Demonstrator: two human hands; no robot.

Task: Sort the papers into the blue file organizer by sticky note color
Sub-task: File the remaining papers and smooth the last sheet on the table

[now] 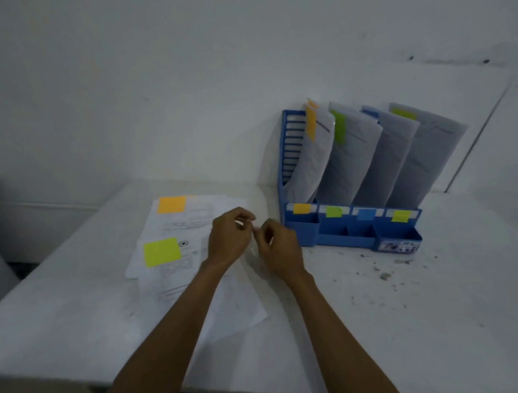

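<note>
The blue file organizer (292,162) stands at the back right of the white table (60,320). Its front labels run orange (302,208), green (333,211), blue (366,213), yellow (402,216). Each of its slots holds curved papers (384,155); orange, green and yellow-green notes show on three of them. Loose papers lie to its left, one with an orange note (171,204), one with a yellow note (162,252). My left hand (228,237) and my right hand (282,250) hover close together over the top sheet (241,303). Their curled fingertips pinch a pale edge between them, apparently that sheet's.
Crumbs and grit (385,276) are scattered on the table in front of and to the right of the organizer. A white wall rises right behind the organizer. A white board (475,92) leans on it. The table's near edge runs under my forearms.
</note>
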